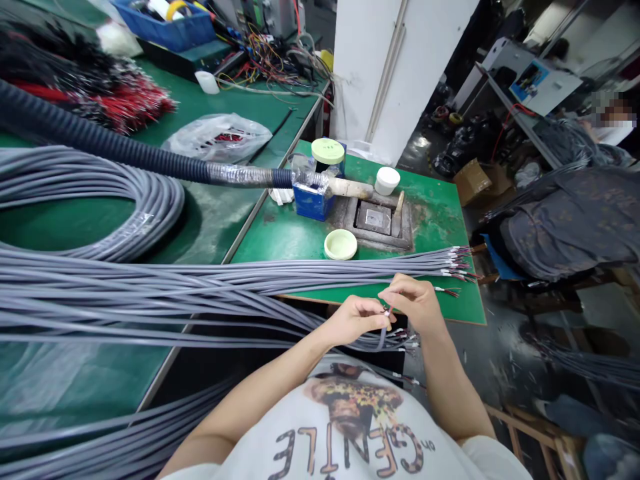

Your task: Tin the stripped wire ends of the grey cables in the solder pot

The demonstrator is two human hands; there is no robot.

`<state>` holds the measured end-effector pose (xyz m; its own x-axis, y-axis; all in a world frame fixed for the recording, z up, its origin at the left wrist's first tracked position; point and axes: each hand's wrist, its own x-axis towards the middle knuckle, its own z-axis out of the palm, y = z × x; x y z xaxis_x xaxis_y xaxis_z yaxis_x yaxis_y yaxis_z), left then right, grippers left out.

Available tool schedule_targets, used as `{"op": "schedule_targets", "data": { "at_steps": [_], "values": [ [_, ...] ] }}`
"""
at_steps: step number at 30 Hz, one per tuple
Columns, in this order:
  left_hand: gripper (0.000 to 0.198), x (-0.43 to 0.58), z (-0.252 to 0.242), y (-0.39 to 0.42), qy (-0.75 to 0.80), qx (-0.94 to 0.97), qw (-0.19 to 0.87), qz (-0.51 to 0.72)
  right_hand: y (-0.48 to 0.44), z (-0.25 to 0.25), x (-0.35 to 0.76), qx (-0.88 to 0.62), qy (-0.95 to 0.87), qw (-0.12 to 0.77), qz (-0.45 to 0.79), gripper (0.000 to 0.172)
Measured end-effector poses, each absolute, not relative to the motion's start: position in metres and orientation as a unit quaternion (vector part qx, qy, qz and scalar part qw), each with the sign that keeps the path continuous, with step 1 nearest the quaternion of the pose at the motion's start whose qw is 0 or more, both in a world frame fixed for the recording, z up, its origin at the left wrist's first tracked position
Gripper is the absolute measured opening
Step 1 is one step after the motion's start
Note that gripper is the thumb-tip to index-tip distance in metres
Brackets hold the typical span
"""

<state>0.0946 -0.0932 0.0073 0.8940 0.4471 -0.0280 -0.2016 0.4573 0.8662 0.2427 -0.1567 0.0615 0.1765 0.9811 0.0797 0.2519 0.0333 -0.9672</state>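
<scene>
Between my two hands, close in front of my shirt, the stripped end of a grey cable is held up. My left hand pinches the cable near its end, thumb against fingers. Just to the right, my right hand has its fingertips closed on the thin coloured wires that come out of the sheath. The wire tips are mostly hidden by the fingers. Beyond my hands a bundle of grey cables lies across the green table, its stripped ends at the right. More cable ends hang below my hands.
A solder pot sits in the table, with an extraction hose over it. Around it are a pale green lid, a white jar and a blue box. Coiled cable lies left. At right is another person.
</scene>
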Motion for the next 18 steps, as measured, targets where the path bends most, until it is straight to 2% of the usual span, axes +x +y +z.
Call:
{"op": "schedule_targets", "data": {
  "at_steps": [3, 6, 8, 10, 14, 18],
  "values": [
    [0.025, 0.095, 0.004, -0.1, 0.136, 0.505, 0.826, 0.208, -0.149, 0.055, 0.242, -0.578, -0.457, 0.567, 0.368, 0.009],
    [0.026, 0.094, 0.002, -0.105, 0.144, 0.535, 0.807, 0.206, -0.141, 0.057, 0.259, -0.548, -0.362, 0.681, 0.323, 0.012],
    [0.025, 0.093, 0.001, -0.107, 0.155, 0.524, 0.811, 0.208, -0.142, 0.062, 0.271, -0.551, -0.348, 0.707, 0.277, 0.012],
    [0.024, 0.093, 0.001, -0.106, 0.179, 0.496, 0.817, 0.234, -0.149, 0.069, 0.274, -0.58, -0.406, 0.66, 0.253, 0.013],
    [0.021, 0.098, 0.005, -0.101, 0.206, 0.492, 0.796, 0.287, -0.168, 0.077, 0.255, -0.644, -0.533, 0.512, 0.196, 0.013],
    [0.018, 0.102, 0.002, -0.102, 0.208, 0.529, 0.762, 0.309, -0.174, 0.077, 0.236, -0.669, -0.583, 0.452, 0.097, 0.007]
  ]
}}
